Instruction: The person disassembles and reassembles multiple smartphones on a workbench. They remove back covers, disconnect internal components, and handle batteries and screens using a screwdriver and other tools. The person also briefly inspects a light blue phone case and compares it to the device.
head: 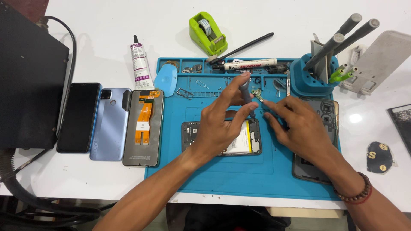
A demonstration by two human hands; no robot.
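1. On the blue mat (257, 179), the opened phone (222, 137) lay under both hands.
2. Left hand (220, 124) was closed around a screwdriver (247, 95), tip at the phone's right end; a slip could have gouged the board.
3. Right hand (299, 126), fingers half spread, pinched a small green board (258, 95); loosening could have dropped it.

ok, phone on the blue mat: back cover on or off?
Off. The phone lies with its internals exposed: battery and frame show. The left hand holds a screwdriver on its top corner.
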